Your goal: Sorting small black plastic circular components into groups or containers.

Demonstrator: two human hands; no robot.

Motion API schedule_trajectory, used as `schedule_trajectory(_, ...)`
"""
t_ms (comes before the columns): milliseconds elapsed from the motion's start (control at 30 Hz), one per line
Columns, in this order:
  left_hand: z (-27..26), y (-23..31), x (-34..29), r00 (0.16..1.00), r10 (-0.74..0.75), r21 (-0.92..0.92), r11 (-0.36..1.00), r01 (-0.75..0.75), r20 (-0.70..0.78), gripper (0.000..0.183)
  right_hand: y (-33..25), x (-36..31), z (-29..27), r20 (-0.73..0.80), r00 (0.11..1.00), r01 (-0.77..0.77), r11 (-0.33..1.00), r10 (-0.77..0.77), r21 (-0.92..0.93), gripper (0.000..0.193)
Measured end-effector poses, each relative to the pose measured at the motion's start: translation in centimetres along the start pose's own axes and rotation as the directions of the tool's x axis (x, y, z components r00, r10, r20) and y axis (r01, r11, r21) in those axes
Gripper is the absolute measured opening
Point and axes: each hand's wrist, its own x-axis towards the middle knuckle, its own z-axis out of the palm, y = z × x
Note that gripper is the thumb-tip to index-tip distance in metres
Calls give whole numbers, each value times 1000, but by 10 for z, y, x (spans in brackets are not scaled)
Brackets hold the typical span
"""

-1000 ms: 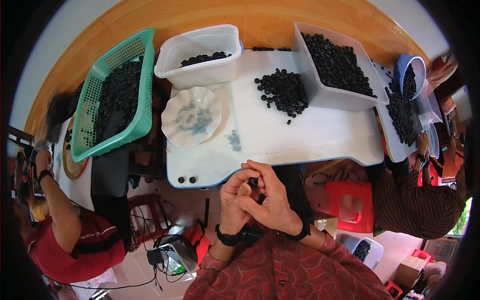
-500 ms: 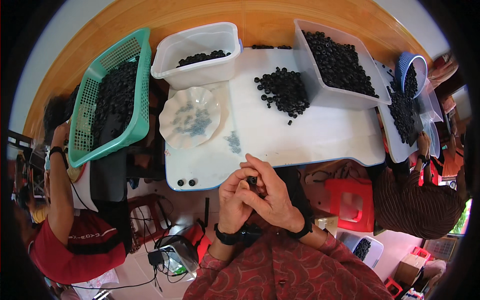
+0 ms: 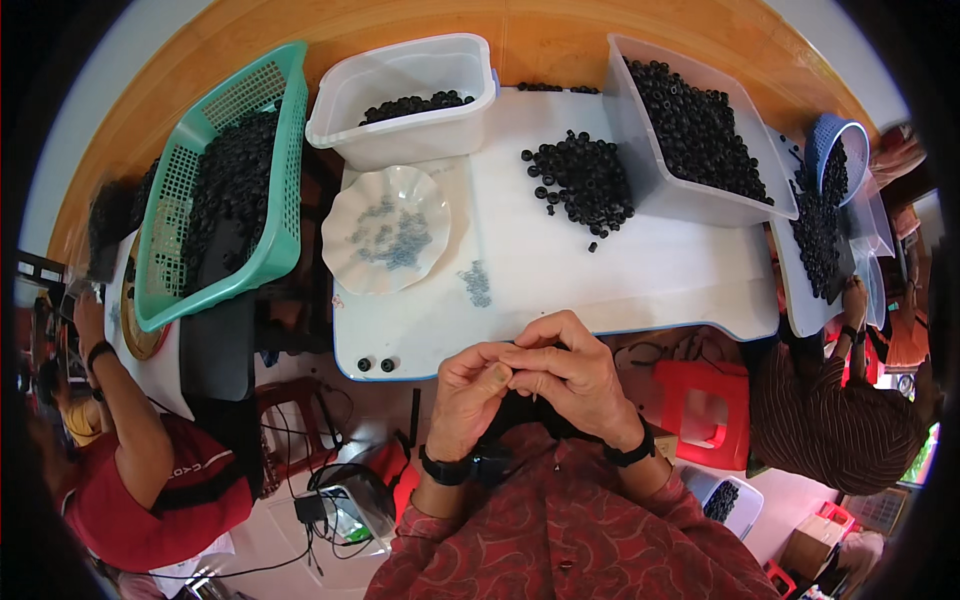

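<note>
In front of my chest, below the table's near edge, both hands meet with closed fingertips. My left hand [image 3: 468, 395] pinches with its thumb and forefinger against the fingers of my right hand [image 3: 580, 375]. Whatever lies between the fingertips is mostly covered; only a tiny pale tip peeks out below them. Two small black ring-shaped parts [image 3: 387, 365] stand at the table's near left corner. A wavy-rimmed white plate [image 3: 338, 222] holds many tiny translucent pieces [image 3: 402, 240], and a small heap of similar pieces [image 3: 477, 284] lies beside it. Farther back rests a loose pile of black ring-shaped parts [image 3: 580, 178].
A white tub [image 3: 400, 150] and a translucent bin [image 3: 690, 190], both with black parts, stand at the back. At left is a green basket [image 3: 290, 215] of black pieces. Co-workers sit at left [image 3: 150, 460] and right [image 3: 830, 420]. A red stool [image 3: 700, 410] is below.
The black ring-shaped part seen between my fingers is now hidden. My right hand has shifted slightly right, and its raised forefinger has curled down. The left co-worker's hand has left the basket's edge.
</note>
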Motion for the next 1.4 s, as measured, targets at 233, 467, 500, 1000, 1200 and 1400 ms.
schedule_trajectory(233,0,-2,7,997,-74,60,995,75,-22,21,8,-3,-11,2,999,-49,995,49,93,19)
schedule_trajectory(467,3,-8,6,997,-48,79,995,53,-68,26,13,-6,-14,-62,997,-48,999,49,27,18)
schedule_trajectory(500,8,-6,6,997,-48,79,995,53,-68,26,14,-7,-14,-85,995,-55,998,55,8,18)
schedule_trajectory(1000,16,-5,2,983,146,374,922,-96,-109,29,16,-13,-11,-90,972,-184,940,218,287,18)
schedule_trajectory(1200,14,-5,2,984,157,360,925,-118,-79,29,13,-10,-11,-93,985,-119,965,144,233,17)
schedule_trajectory(1400,10,-4,2,983,178,398,905,-147,-42,31,16,-10,-14,-55,992,-106,985,115,135,15)
